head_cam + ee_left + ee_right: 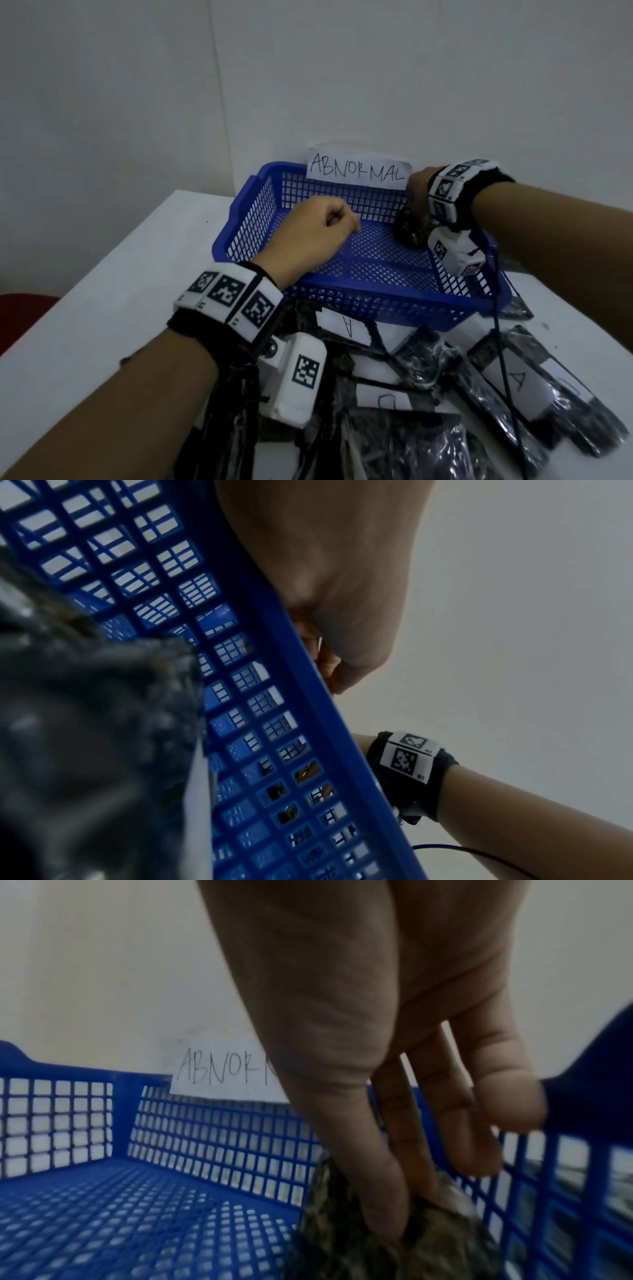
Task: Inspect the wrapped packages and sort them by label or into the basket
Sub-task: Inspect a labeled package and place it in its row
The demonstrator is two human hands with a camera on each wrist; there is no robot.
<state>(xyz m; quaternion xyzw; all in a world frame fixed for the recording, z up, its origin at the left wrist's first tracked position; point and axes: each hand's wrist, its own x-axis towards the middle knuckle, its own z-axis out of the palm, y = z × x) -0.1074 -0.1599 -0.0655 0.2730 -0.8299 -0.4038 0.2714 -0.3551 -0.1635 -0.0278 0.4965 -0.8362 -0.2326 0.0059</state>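
The step in hand is dropping off a rejected package. The right hand (419, 195) reaches down into the far right corner of the blue basket (376, 301), which carries a paper sign (358, 168) reading ABNORMAL on its back wall. Its fingers (383, 1204) point downward and pinch the top of a crumpled dark package (411, 229), which sits low in that corner, at or just above the mesh floor; contact with the floor cannot be made out. The left hand (315, 233) hangs over the basket's near left rim with its fingers curled in and nothing in them. On the counter (102, 274) in front of the basket lies a heap of wrapped packages (428, 394), some showing white labels marked A.

The next move likely calls for the right hand to let go of the package, lift clear of the basket wall, and reach back to the heap for another one to check.
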